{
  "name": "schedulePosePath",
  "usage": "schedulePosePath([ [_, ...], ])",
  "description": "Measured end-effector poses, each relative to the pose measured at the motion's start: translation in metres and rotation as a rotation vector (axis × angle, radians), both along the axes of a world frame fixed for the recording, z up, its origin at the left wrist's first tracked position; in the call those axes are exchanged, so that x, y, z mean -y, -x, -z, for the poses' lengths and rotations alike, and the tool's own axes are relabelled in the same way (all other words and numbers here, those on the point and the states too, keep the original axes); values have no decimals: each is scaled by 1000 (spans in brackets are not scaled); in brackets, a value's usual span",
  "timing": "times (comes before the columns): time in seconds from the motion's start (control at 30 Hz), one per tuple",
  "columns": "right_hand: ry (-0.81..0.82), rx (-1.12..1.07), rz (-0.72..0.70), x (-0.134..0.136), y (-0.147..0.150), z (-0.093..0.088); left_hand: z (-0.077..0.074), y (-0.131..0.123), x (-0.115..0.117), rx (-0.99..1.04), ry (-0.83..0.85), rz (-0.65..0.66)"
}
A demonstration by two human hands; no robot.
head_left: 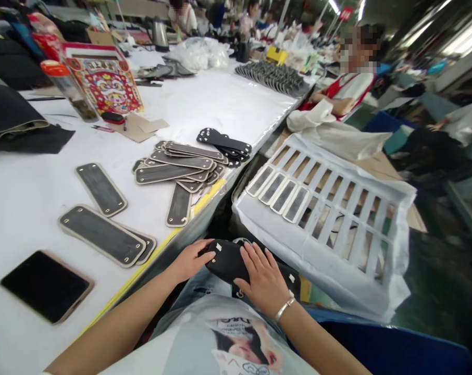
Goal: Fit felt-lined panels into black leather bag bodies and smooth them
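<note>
On my lap lies a long black strip (pixel 231 263) with rounded ends, white tabs and small metal studs. My left hand (pixel 191 262) grips its left end between thumb and fingers. Flat across the strip's middle rests my right hand (pixel 261 275), fingers stretched out, covering part of it. Under it another dark piece shows partly. Just beyond my hands, on the table's edge, sits a heap of grey strips (pixel 173 169) with beige borders and corner studs. Similar black strips (pixel 224 143) are stacked behind that heap. More bordered grey strips (pixel 103 234) lie to the left.
A phone (pixel 46 286) lies on the white table (pixel 205 99) at left. To my right stands a slotted white rack (pixel 318 250) holding several light-bordered strips (pixel 281 192). A jar (pixel 70 91) and a red box (pixel 107 78) stand farther back. A person (pixel 347 88) sits at right.
</note>
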State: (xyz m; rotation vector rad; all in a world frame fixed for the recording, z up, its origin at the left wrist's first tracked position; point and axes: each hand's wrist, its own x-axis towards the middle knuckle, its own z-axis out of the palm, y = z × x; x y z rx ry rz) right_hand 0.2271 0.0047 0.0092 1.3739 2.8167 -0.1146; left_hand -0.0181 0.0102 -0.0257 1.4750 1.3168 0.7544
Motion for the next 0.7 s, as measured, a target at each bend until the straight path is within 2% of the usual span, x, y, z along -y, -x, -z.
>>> schedulePosePath([
  [0.07,-20,46,8,10,-20,-2,2,3,0,47,41,30],
  [0.13,-37,68,27,18,-32,-6,-2,4,2,-10,8,14],
  [0.17,-47,65,35,22,-34,-7,-6,3,4,-87,-70,-11],
  [0.23,-65,40,24,27,-31,-9,-17,-5,11,-280,-330,-16],
  [0.3,-83,-6,-1,30,-23,-9,-27,-20,19,-435,-587,110],
  [0.37,-112,-60,-8,33,-19,-7,-32,-36,26,-537,-725,270],
  [0.43,-153,-112,25,37,-24,-6,-32,-49,29,-617,-771,329],
  [0.5,-174,-148,66,41,-37,-9,-30,-54,29,-673,-782,316],
  [0.6,-126,-203,127,44,-61,-17,-29,-52,25,-720,-770,314],
  [0.7,-61,-285,251,42,-82,-19,-33,-49,17,-753,-754,378],
])
